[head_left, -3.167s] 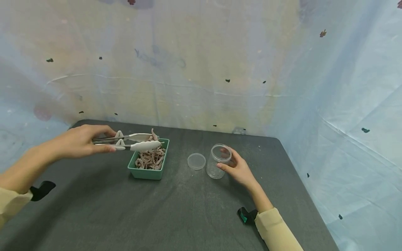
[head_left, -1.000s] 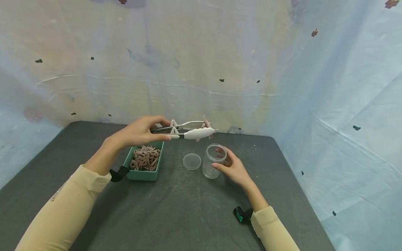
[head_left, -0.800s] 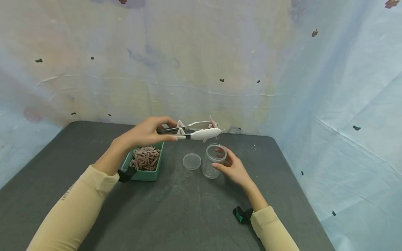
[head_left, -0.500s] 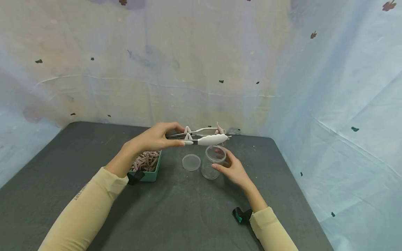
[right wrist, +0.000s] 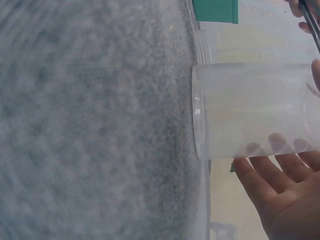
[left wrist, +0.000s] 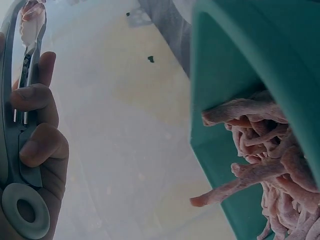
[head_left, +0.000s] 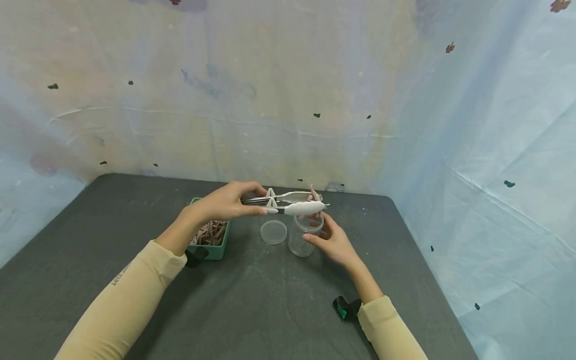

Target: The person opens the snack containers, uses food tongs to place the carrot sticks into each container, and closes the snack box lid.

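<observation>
A: Start with the head view. What has the left hand point(head_left: 225, 202) got?

B: It grips the tongs point(head_left: 302, 208), fingers on one arm, thumb on the other. A clump of pinkish strips point(head_left: 316, 194) is pinched between the white ends.

A: And where is that clump now?

B: At the mouth of the clear jar point(head_left: 300, 244). About three seconds ago it was over the green box point(head_left: 215, 254); half a second ago it was a little higher than now. I can't tell whether any strip has passed the rim.

A: The right hand point(head_left: 335, 245)?

B: Thumb and fingers hold the jar from its right side, as before. The jar stands upright on the dark table point(head_left: 270, 310), and the round lid point(head_left: 273, 232) lies just beside it, both in the same spots as earlier.

A: Left wrist view?

B: Fingers curled round the tongs, the clump near the top corner. The box holds a heap of strips point(left wrist: 290, 195), one jutting out over its wall.

A: Right wrist?

B: Fingertips press the jar's see-through side; the thumb shows at the frame's edge.
</observation>
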### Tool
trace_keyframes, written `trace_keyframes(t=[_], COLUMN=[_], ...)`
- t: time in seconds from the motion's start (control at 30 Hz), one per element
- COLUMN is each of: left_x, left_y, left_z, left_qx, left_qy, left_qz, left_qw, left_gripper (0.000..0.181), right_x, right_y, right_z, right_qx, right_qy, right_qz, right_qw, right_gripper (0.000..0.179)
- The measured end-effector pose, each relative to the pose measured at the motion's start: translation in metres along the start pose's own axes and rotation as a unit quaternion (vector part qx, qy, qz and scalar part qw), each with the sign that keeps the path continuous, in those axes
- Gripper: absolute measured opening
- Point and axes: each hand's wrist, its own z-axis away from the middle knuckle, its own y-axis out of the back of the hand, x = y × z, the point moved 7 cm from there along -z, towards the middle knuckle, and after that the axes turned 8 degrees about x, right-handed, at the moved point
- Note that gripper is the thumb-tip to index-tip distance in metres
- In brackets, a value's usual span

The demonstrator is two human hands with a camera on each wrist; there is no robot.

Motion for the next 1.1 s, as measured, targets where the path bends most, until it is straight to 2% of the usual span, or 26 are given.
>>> trace_keyframes(t=[0.4, 0.73, 1.1], left_x=[-0.0051, -0.0066, -0.0052], left_y=[-0.0044, -0.0034, -0.0027], left_z=[-0.0002, 0.0017, 0.0037], left_qx=[-0.013, -0.029, -0.03], left_qy=[-0.01, -0.002, 0.005], left_qz=[-0.021, -0.054, -0.059], left_qw=[0.9997, 0.9982, 0.9978], left_gripper=[0.051, 0.056, 0.059], right_x=[0.0008, 0.0011, -0.0012], right_y=[-0.0004, 0.0009, -0.0002], right_z=[-0.0004, 0.0005, 0.0017], right_qx=[0.0, 0.0, -0.006], right_qy=[0.003, 0.005, 0.011], right_qz=[0.007, 0.013, -0.006], right_qw=[1.0, 0.9999, 0.9999], right_gripper=[0.082, 0.082, 0.08])
